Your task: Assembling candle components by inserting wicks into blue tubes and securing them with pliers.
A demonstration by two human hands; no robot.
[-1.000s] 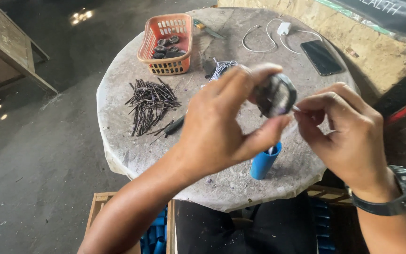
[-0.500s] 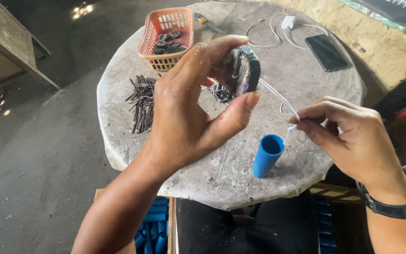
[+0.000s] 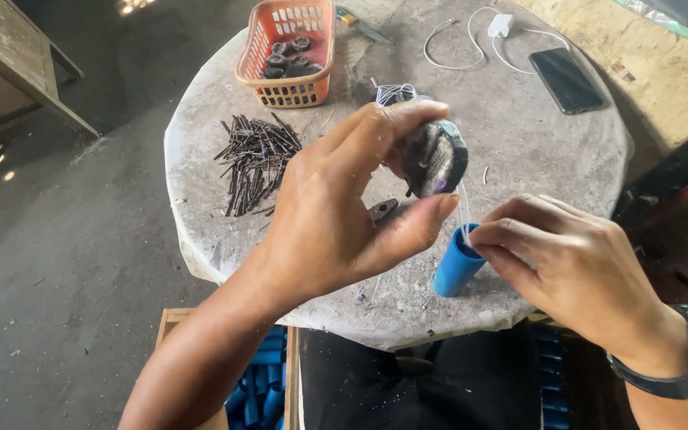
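My left hand [image 3: 344, 215] holds a dark round disc-shaped bundle [image 3: 437, 158] upright between thumb and fingers, above the round stone table [image 3: 519, 151]. A thin white thread [image 3: 463, 209] runs down from the bundle to my right hand [image 3: 567, 271], which pinches it between thumb and forefinger. A blue tube [image 3: 457, 264] stands upright on the table just under the pinching fingers. A watch sits on my right wrist.
A pile of dark thin sticks [image 3: 255, 159] lies at the table's left. An orange basket [image 3: 288, 52] with dark discs stands at the back. A phone [image 3: 567, 80], white charger and cable [image 3: 487, 36] lie at the back right. A wooden crate of blue tubes [image 3: 260, 374] sits below.
My right hand moved in closer to the bundle and down to the blue tube's top, shortening the stretched thread. My left hand lowered slightly with the bundle.
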